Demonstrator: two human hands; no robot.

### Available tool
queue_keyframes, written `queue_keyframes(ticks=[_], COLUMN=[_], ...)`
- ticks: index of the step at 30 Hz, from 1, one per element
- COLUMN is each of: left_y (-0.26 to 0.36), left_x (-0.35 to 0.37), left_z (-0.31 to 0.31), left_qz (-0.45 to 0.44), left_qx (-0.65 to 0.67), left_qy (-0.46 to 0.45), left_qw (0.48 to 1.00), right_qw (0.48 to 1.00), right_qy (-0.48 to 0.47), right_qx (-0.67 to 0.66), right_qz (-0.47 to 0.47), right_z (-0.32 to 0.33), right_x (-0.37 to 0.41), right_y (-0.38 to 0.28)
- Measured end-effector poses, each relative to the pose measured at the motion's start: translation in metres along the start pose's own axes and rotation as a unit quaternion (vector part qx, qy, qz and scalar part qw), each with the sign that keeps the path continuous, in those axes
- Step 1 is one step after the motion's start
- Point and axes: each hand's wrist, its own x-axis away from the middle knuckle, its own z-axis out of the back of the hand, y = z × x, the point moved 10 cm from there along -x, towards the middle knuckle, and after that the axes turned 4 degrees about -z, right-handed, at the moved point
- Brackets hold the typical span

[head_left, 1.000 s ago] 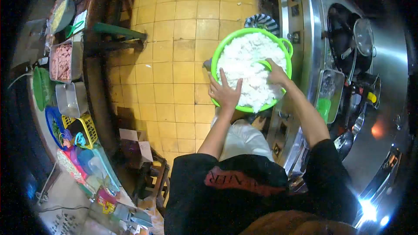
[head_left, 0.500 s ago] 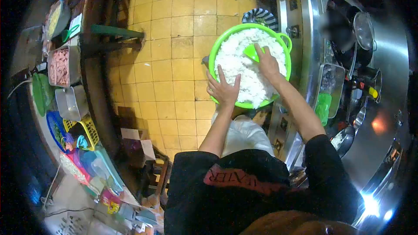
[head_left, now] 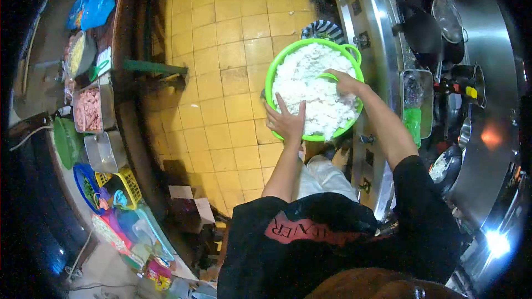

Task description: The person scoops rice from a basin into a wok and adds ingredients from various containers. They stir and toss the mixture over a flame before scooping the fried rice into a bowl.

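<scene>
White cooked rice fills a big bright green basin with a looped handle. My right hand grips a small green scoop that is partly sunk in the rice; only its curved edge shows. Spread fingers of my left hand rest at the basin's near left rim and on the rice beside it. A ring is on one finger of that hand.
At right runs a steel stove counter with a black wok, a strainer and a steel tray. Behind the basin is a striped bowl. The left table carries a container of pink meat and a yellow basket.
My right hand has turned the scoop and pushed it down into the rice, so less of it shows. My left hand stays at the rim. The whole view has shifted slightly.
</scene>
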Motion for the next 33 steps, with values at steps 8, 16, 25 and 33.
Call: queue_keyframes(ticks=[8,16,25,33], left_y=[0.001,0.160,0.380,0.269], left_x=[0.007,0.050,0.252,0.137], left_z=[-0.012,0.032,0.103,0.030], left_qz=[0.005,-0.295,-0.337,-0.158], left_qx=[-0.007,0.348,0.693,0.574], left_qy=[-0.048,-0.032,-0.399,-0.256], left_qw=[0.999,0.889,0.497,0.762], right_qw=[0.891,0.665,0.561,0.716], right_qy=[0.012,0.065,0.381,0.427], right_qx=[-0.446,-0.740,-0.723,0.239], right_qz=[-0.087,-0.083,-0.130,-0.497], right_z=[-0.017,-0.073,-0.010,-0.038], right_x=[0.072,0.117,0.435,0.663], right_y=[0.047,0.072,0.226,0.548])
